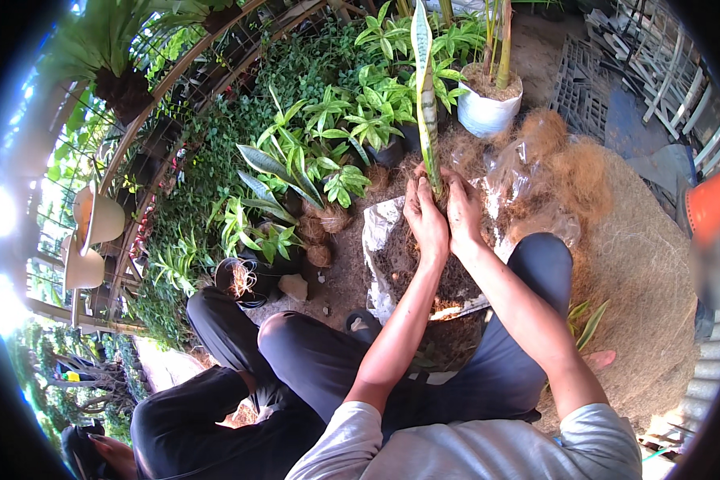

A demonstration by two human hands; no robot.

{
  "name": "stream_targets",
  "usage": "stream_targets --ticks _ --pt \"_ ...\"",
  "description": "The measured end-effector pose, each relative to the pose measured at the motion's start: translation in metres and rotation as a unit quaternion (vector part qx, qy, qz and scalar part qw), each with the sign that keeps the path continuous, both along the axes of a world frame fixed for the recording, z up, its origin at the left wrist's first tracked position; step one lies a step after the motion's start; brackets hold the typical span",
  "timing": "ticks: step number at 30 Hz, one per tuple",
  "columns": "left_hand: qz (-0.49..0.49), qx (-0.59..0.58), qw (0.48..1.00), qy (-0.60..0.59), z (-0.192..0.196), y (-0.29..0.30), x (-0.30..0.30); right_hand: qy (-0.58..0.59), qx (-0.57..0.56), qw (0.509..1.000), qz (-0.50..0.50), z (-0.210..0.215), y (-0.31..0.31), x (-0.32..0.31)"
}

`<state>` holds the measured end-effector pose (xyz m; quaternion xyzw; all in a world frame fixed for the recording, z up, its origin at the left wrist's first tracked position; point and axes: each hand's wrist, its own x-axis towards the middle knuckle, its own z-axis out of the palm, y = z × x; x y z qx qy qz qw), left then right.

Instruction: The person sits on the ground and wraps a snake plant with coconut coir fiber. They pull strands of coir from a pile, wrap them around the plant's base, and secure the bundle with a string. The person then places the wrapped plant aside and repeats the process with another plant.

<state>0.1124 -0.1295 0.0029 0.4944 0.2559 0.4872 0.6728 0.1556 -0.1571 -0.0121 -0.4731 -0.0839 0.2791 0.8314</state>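
A snake plant (426, 96) with tall, pale-edged green leaves stands nearly upright between my hands. My left hand (425, 218) is closed round its base from the left, and my right hand (463, 211) presses in from the right. The roots are hidden by my fingers. Just below and around my hands lies a white sack (374, 228) with dark soil (400, 260) on it. Brown coconut fibre (580, 172) sits in clumps right of my hands, partly with clear plastic (514, 168).
Potted leafy plants (384, 112) and a white grow bag (490, 108) stand beyond my hands. At left are a small black pot (238, 280) and another person's dark-trousered leg (192, 408). An orange bucket (710, 200) is at the right edge, beside a brown fibre mat (648, 256).
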Motion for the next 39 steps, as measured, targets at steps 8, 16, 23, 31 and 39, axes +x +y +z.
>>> stream_targets --ticks 8,16,23,31,39 --pt "0.004 0.062 0.998 -0.018 -0.004 0.006 0.001 0.065 0.023 0.997 0.019 0.010 0.001 -0.004" --pt "0.113 0.032 0.991 -0.058 -0.008 0.002 -0.001 0.031 -0.067 0.997 0.039 0.016 0.000 -0.007" --pt "0.051 0.011 0.999 -0.013 -0.004 -0.003 0.001 0.015 -0.084 0.995 0.048 0.002 -0.002 0.000" --pt "0.015 0.036 0.999 0.016 -0.004 0.000 -0.001 -0.040 0.004 0.997 0.067 0.022 -0.007 -0.008" --pt "0.008 -0.087 0.995 -0.046 -0.003 0.010 -0.004 0.083 -0.007 0.994 0.072 0.002 0.004 0.003"
